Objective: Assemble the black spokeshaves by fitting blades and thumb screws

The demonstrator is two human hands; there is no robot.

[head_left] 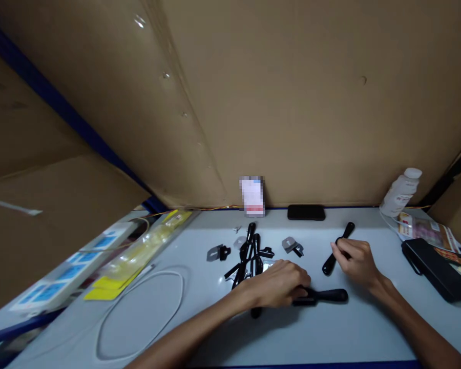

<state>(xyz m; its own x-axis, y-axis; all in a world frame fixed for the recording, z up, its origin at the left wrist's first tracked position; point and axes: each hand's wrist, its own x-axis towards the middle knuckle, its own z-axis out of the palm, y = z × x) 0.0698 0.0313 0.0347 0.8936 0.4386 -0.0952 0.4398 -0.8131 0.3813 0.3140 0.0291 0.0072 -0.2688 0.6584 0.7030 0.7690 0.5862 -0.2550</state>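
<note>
My left hand lies closed over a black handle that rests flat on the pale table. My right hand pinches a second black handle, which lies slanted on the table. Just left of my left hand sits a pile of several black handles. Small grey metal pieces with black ends lie at the pile's left and right.
A cardboard wall closes the back. Against it stand a small card, a black phone and a white bottle. A black case and printed packet lie right. A white cable loop, yellow packaging and power strip lie left.
</note>
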